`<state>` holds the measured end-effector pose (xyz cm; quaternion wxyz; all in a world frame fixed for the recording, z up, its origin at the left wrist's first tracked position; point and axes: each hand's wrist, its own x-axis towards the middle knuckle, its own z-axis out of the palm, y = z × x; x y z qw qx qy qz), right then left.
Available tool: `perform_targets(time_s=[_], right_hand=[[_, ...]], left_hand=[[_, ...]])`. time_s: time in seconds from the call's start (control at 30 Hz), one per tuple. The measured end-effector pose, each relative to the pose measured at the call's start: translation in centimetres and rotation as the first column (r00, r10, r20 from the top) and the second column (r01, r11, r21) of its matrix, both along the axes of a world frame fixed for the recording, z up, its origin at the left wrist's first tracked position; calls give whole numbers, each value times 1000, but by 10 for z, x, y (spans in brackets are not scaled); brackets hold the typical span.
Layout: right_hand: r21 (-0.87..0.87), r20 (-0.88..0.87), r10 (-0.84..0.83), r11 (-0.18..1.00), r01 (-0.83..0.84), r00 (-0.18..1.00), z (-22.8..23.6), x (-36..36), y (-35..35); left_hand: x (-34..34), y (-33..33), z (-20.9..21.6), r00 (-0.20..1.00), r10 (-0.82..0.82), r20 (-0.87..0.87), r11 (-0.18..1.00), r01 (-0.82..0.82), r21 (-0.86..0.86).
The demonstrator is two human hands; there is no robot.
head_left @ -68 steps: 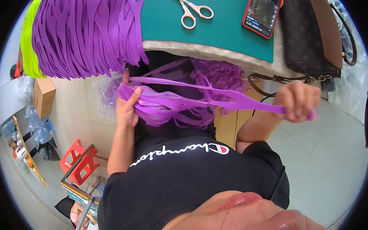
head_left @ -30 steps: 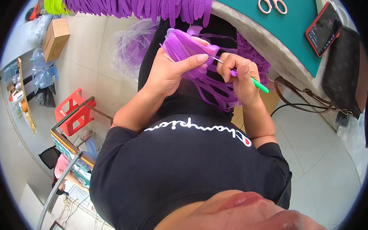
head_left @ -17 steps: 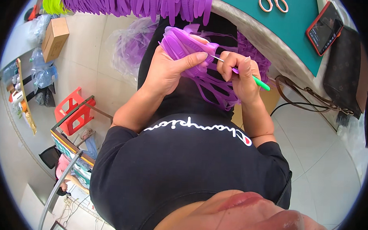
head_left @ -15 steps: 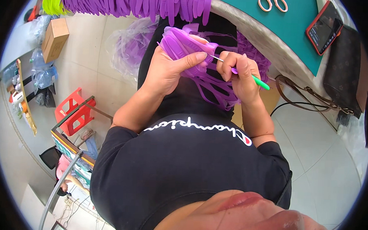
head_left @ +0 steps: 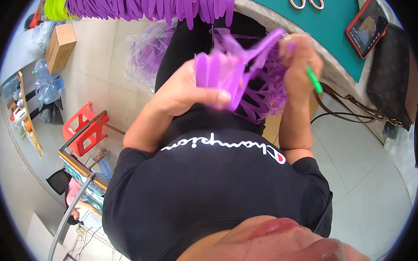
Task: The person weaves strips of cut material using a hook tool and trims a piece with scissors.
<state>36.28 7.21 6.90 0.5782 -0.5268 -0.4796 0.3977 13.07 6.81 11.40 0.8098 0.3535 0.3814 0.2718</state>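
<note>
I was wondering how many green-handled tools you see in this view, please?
1: the green-handled tool is in the right hand, which partly covers it. Others may be hidden behind the purple straps in the left hand.

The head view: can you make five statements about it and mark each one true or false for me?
1. The left hand holds shiny purple strips. True.
2. The tool in use has a red handle. False: the right hand holds a slim green-handled tool.
3. Pale-pink scissor handles lie on the flat green mat. True.
4. Every screen is dark. False: the red-cased rectangular phone is lit.
5. A cardboard box rests on that mat. False: the brown cardboard box is off to the left, apart from it.
</note>
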Motion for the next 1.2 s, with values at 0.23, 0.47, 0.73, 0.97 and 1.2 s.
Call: perform_targets(time_s=[0.23, 0.47, 0.73, 0.97, 1.2], right_hand=[[-55, -386, 83, 992, -113, 919, 30, 25, 8], [93, 86, 440, 890, -447, 894, 38, -16, -18], [207, 445, 349, 856, -474, 825, 20, -36, -25], [177, 623, 194, 909, -378, 758, 21, -44, -27], [-335, 175, 557, 809, -483, 812, 43, -23, -20]], left_hand=[[-20, -4, -10, 955, -266, 133, 963, 269, -1], [24, 0, -15, 930, 362, -64, 932, -360, 41], [28, -3, -20, 893, 441, -95, 888, -418, 192], [30, -4, -20, 873, 451, -184, 869, -383, 313], [27, -7, -21, 806, 548, -224, 797, -423, 431]])
